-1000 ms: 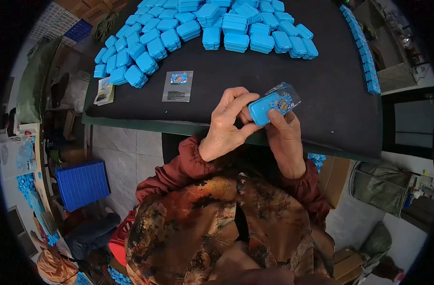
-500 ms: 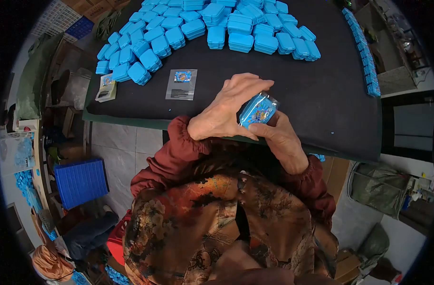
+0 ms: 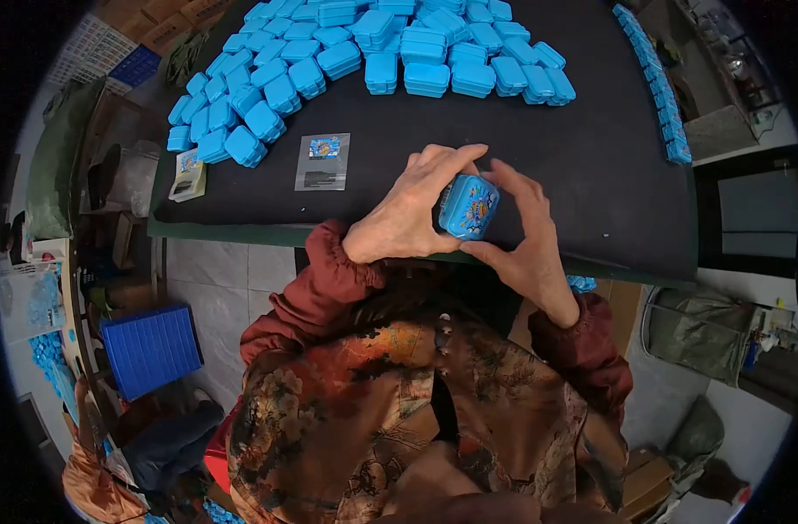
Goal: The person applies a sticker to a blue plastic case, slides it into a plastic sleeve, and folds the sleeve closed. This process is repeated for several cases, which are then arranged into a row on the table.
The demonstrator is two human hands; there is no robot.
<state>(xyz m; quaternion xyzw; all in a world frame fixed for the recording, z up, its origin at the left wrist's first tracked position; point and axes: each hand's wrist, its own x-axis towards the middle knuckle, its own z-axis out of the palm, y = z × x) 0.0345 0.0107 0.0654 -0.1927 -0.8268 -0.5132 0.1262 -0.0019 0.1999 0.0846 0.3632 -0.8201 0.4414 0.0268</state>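
A small blue plastic box point(image 3: 469, 208) with a colourful printed front is in my left hand point(image 3: 407, 205), whose fingers reach over its top and whose thumb lies along its lower edge. My right hand point(image 3: 532, 231) curves around the box's right side with thumb and forefinger wide apart. Its thumb tip is right at the lower corner and its fingertip close by the upper corner, with a gap before the palm. Left of my hands, a clear printed bag point(image 3: 322, 162) lies flat on the dark table point(image 3: 582, 175).
Many plain blue boxes point(image 3: 263, 120) are spread and stacked across the far side. A row of printed blue boxes point(image 3: 670, 113) runs along the right edge. A pile of printed bags point(image 3: 187, 177) sits at the left edge. A blue crate point(image 3: 152, 351) stands on the floor.
My right hand has opened out around the box, its forefinger now raised by the upper corner. The clear film that stuck out past the box's top no longer shows; the printed front faces me more squarely.
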